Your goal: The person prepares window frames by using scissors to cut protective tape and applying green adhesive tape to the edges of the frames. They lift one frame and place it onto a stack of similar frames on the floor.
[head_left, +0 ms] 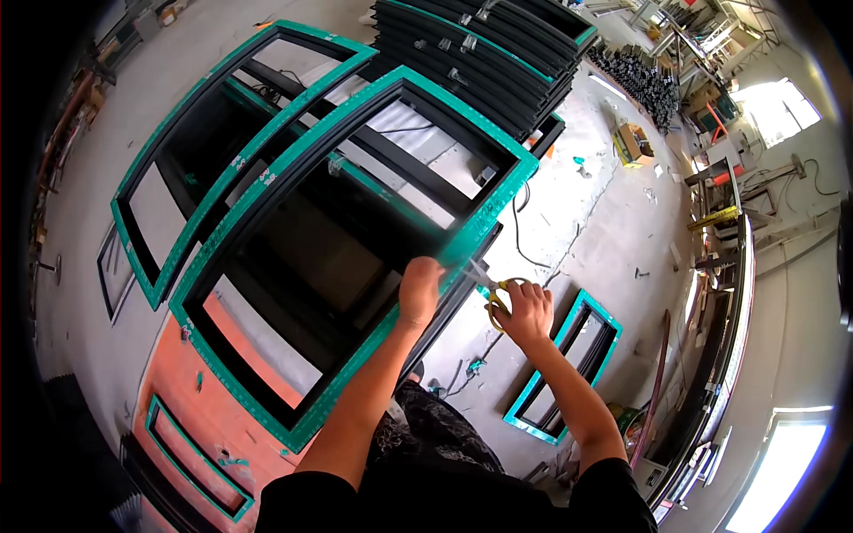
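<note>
Scissors (498,306) with yellow handles are in my right hand (530,313), fingers through or around the loops. Their blades point up and left, toward the edge of a large window-like black frame (466,111) bordered with green film. My left hand (420,289) is at this frame's right-hand edge, left of the blades. Its fingers are turned away and smeared, so whether it grips the film is hidden. A green blur lies just beyond that hand. Behind and left, a second green-bordered frame (200,215) overlaps the nearer one.
Black frames (462,67) are stacked high at the back. A smaller green-edged frame (531,428) lies on the floor at right, near loose cables and green scraps. A reddish board (173,360) bears a narrow green frame (203,449). A cardboard box (635,142) stands farther right.
</note>
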The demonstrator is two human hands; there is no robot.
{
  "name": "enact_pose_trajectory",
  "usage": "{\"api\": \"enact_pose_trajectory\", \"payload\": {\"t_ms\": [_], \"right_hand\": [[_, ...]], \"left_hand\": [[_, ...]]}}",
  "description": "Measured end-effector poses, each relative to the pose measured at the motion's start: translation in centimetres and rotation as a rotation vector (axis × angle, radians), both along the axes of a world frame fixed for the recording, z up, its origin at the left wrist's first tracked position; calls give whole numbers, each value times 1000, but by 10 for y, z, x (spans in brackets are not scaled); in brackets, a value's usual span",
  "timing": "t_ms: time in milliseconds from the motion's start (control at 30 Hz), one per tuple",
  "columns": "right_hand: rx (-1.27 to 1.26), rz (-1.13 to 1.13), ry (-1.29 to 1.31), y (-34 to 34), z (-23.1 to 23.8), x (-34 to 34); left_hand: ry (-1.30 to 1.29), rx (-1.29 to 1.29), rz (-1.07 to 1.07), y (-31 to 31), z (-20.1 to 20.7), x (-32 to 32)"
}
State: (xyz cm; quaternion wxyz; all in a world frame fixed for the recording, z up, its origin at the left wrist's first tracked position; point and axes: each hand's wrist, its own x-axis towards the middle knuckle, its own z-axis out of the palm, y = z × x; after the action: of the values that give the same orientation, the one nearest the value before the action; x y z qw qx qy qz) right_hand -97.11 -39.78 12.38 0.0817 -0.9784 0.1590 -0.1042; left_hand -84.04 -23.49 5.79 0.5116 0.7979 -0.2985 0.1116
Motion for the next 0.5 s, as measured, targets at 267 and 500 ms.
{"api": "enact_pose_trajectory", "payload": {"t_ms": [267, 500], "right_hand": [[-177, 122, -109, -2, -15, 23], [-101, 94, 38, 0, -36, 38]], "left_hand": [[65, -61, -48, -2, 3, -1], [34, -21, 42, -1, 4, 2]]}}
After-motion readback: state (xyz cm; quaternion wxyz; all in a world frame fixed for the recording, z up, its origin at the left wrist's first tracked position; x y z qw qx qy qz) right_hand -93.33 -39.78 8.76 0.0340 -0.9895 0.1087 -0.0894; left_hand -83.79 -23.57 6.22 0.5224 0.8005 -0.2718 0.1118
